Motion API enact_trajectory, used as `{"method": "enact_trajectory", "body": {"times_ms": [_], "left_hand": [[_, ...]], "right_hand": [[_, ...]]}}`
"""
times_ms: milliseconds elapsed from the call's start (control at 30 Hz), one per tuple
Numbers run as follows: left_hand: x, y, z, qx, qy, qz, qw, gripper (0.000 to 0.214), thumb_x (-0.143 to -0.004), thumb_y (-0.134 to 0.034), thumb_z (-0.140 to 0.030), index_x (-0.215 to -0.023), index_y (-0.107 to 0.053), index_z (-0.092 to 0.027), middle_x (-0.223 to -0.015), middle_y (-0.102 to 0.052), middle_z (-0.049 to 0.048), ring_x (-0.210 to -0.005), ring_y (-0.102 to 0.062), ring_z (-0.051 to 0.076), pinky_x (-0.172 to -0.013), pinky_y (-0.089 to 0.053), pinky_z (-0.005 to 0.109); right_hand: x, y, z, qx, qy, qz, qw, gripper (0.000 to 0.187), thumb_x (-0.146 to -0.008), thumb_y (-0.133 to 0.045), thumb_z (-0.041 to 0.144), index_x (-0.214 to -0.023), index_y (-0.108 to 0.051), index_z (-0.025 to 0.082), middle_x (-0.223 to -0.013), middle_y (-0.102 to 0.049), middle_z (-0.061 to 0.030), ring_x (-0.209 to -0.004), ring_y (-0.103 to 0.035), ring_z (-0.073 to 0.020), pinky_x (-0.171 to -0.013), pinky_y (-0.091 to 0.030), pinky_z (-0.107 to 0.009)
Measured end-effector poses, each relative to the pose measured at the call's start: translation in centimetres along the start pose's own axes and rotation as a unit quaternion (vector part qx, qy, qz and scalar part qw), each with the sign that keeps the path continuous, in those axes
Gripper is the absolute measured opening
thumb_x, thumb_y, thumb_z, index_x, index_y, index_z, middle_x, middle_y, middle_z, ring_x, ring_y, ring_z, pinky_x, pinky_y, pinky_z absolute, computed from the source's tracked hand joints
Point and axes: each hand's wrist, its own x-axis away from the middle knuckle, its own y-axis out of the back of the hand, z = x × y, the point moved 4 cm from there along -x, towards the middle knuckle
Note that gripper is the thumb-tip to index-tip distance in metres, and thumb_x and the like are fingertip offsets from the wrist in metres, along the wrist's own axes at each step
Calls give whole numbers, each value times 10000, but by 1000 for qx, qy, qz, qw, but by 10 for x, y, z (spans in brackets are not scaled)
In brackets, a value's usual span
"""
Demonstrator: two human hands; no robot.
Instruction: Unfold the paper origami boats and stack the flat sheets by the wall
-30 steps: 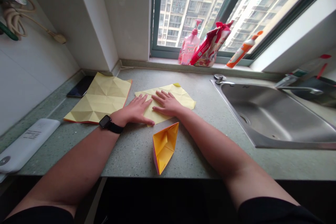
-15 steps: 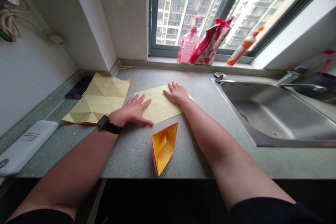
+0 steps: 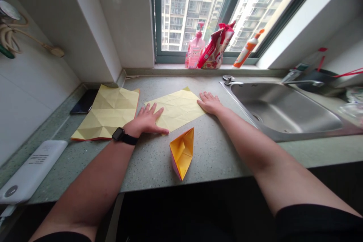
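A creased sheet of yellow paper [image 3: 178, 107] lies flat on the counter in front of me. My left hand [image 3: 149, 120], fingers spread, rests at the sheet's left edge; a black watch [image 3: 119, 134] is on that wrist. At the right edge lies my right hand [image 3: 209, 103], flat and open, its fingertips by the paper's border. Nearer to me stands a folded paper boat [image 3: 183, 153], orange-yellow inside with a pinkish outer side. More creased yellow paper [image 3: 109, 111] with an orange underside lies to the left, close to my left wrist.
A dark phone [image 3: 84, 102] lies partly under the left paper. The white power bank [image 3: 35, 170] with a cable sits at the left front. A steel sink [image 3: 283, 109] is at right. On the sill stand a pink pump bottle [image 3: 194, 51], a red bag [image 3: 217, 47] and an orange bottle [image 3: 248, 50].
My right hand has slid rightward from the middle of the sheet to its right edge, uncovering the paper's far corner. My left hand stays at the left edge. The camera view has shifted slightly.
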Motion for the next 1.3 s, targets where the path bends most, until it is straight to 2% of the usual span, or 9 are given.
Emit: {"method": "enact_trajectory", "body": {"times_ms": [100,200,300,433,667,833,1000,1167,1300], "left_hand": [[-1,-1,1,8,0,3,1000,1426,-677,-639,-1016,-1804,-180,-272,-1870,51,131,-1715,64,489,-1371,-66,617],[-1,-2,0,10,-1,0,1000,1428,-676,-631,-1024,-1805,-173,-280,-1871,30,129,-1714,68,490,-1366,-56,635],[0,-1,0,9,-1,-2,1000,1428,-672,-625,-1031,-1806,-161,-299,-1872,18,120,-1714,65,488,-1360,-42,660],[1,-1,-1,2,2,6,1000,1443,-679,-637,-1017,-1810,-135,-274,-1869,47,122,-1720,76,463,-1369,-19,643],[1,-1,0,0,12,16,1000,1438,-665,-626,-1035,-1808,-131,-315,-1867,77,103,-1718,71,471,-1370,-21,638],[3,1,-2,-2,14,14,1000,1418,-679,-616,-1024,-1807,-142,-307,-1871,63,98,-1723,68,456,-1374,-24,616],[4,2,-2,-2,12,13,1000,1404,-684,-640,-1004,-1804,-167,-302,-1873,24,111,-1722,44,466,-1370,-48,631],[4,3,-1,2,7,-1,1000,1370,-704,-655,-987,-1801,-180,-319,-1872,-16,127,-1720,33,478,-1356,-61,667],[4,2,-3,-4,12,3,1000,1377,-708,-651,-982,-1803,-169,-301,-1871,-2,133,-1722,37,472,-1356,-51,662]], "right_hand": [[6,16,11,-14,-5,-34,999,828,-1105,-266,585,-1776,-250,101,-1858,-183,-185,-1722,-169,-398,-1378,-147,-636],[15,23,70,-27,159,-98,982,805,-1118,-279,566,-1768,-282,91,-1861,-204,-146,-1737,-132,-334,-1409,-103,-525],[31,5,138,-54,324,-80,941,836,-1110,-310,651,-1746,-361,111,-1832,-306,-138,-1725,-200,-320,-1411,-162,-487],[39,-26,178,-55,382,-42,921,859,-1098,-327,705,-1738,-391,135,-1809,-351,-144,-1700,-278,-350,-1394,-211,-546],[2,-22,116,-19,273,-41,961,845,-1060,-357,772,-1754,-374,291,-1841,-295,-47,-1720,-209,-344,-1394,-196,-517],[-27,-7,49,1,117,-35,993,839,-1070,-355,711,-1761,-350,235,-1853,-259,-89,-1716,-228,-344,-1388,-209,-518],[-19,9,7,-44,-4,-85,995,747,-1101,-352,536,-1707,-436,106,-1791,-395,-170,-1667,-353,-344,-1358,-293,-523],[19,31,24,-95,83,-271,954,612,-1108,-317,350,-1633,-564,156,-1701,-549,-107,-1619,-434,-303,-1353,-329,-519],[34,18,82,-90,260,-192,942,565,-1115,-394,419,-1584,-632,212,-1679,-579,-87,-1553,-523,-280,-1324,-389,-470]]}}
